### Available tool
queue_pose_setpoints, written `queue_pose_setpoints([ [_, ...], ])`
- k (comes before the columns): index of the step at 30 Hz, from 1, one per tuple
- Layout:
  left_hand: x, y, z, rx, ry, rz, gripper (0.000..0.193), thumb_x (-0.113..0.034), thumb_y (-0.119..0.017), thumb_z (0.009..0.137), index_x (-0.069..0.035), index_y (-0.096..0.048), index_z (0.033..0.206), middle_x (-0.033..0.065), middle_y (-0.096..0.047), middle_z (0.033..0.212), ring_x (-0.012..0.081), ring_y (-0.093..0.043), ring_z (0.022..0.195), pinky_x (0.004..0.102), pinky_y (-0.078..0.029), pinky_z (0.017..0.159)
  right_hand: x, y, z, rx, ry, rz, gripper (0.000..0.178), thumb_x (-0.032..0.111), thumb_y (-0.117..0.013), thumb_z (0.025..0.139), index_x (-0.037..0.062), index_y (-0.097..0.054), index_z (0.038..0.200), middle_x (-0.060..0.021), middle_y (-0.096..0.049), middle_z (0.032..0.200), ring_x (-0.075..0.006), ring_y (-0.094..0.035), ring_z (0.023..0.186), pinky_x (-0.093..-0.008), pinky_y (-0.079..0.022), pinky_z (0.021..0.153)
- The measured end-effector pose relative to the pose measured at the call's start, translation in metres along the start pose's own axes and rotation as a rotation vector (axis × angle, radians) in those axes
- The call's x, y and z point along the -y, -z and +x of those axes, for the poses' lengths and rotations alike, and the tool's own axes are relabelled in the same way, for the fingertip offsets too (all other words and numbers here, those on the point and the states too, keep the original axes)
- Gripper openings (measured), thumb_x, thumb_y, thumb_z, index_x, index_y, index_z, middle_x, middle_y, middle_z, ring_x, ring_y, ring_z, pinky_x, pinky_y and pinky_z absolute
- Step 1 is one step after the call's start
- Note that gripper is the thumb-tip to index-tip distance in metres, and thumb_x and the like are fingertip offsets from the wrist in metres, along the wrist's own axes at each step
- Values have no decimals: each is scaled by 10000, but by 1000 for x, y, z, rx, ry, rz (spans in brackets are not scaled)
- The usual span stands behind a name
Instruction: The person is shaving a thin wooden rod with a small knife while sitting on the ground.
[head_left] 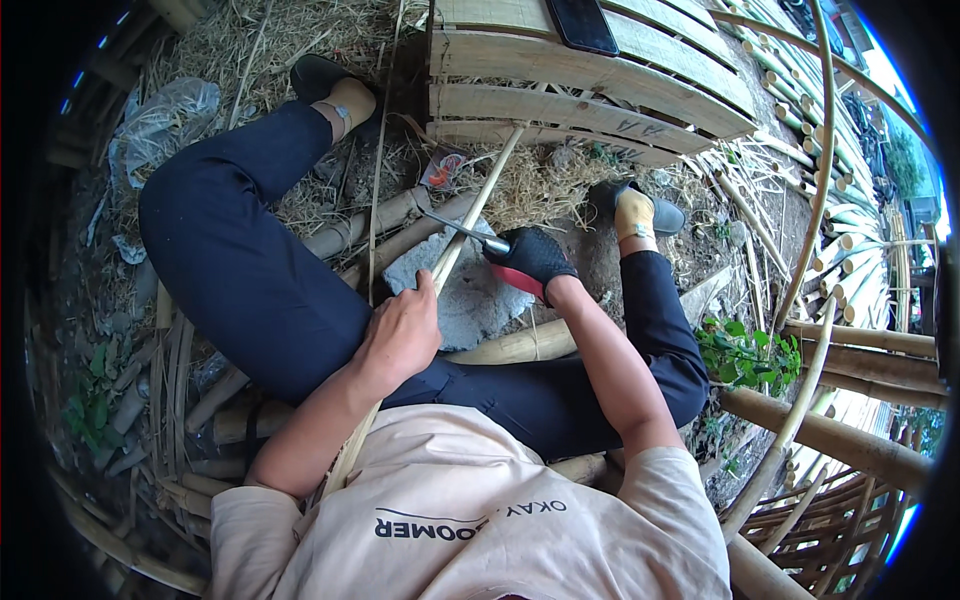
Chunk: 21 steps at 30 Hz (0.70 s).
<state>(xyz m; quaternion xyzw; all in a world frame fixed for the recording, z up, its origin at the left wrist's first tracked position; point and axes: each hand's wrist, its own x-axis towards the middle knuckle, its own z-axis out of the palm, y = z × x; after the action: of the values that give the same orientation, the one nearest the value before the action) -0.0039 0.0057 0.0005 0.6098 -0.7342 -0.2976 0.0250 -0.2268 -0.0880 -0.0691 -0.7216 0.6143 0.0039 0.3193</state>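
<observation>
In the head view, your bare left hand [403, 328] is closed around a long, pale bamboo strip [485, 190], its index finger pointing forward along it. The strip runs from beyond both hands, near the slatted wooden crate [540, 60], back through your left grip and under that forearm toward your side. Your right hand [533, 262], in a black and red glove, is clenched on the handle of a knife [495, 243]. Its slim metal blade reaches leftward across the strip, just ahead of your left fingers; whether the edge bites in, you cannot tell from here. A rough grey block [490, 305] sits below and between your hands, and whether the strip touches it is unclear.

As for progress, the work on this strip looks to be under way: it is a slender length with the blade set at it. The stretch ahead of your left hand is bare and pale, but how much of it has been worked cannot be read. The part behind that hand is mostly covered by your forearm, so what remains there stays uncertain.
</observation>
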Motion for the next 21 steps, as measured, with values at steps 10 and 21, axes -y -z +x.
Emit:
queue_pose_setpoints([
  [10, -2, -4, 0, -23, -8, 52, 337, 16, -512, 881, 125, -461, 1195, 329, -659, 760, 484, -687, 763, 557, -562, 727, -30, 16, 26, -46, -137, -42, 413, 408, -634, 827, 78, -757, 1044, -255, -710, 991, -420, -697, 945, -451, -549, 865],
  [21, 0, -3, 3, 6, -46, 136, 361, 16, -563, 872, 160, -478, 1192, 302, -682, 763, 437, -718, 762, 484, -600, 702, -24, -1, 8, 11, 40, -87, 369, 417, -629, 825, 98, -770, 946, -232, -715, 947, -418, -688, 925, -471, -549, 840],
])
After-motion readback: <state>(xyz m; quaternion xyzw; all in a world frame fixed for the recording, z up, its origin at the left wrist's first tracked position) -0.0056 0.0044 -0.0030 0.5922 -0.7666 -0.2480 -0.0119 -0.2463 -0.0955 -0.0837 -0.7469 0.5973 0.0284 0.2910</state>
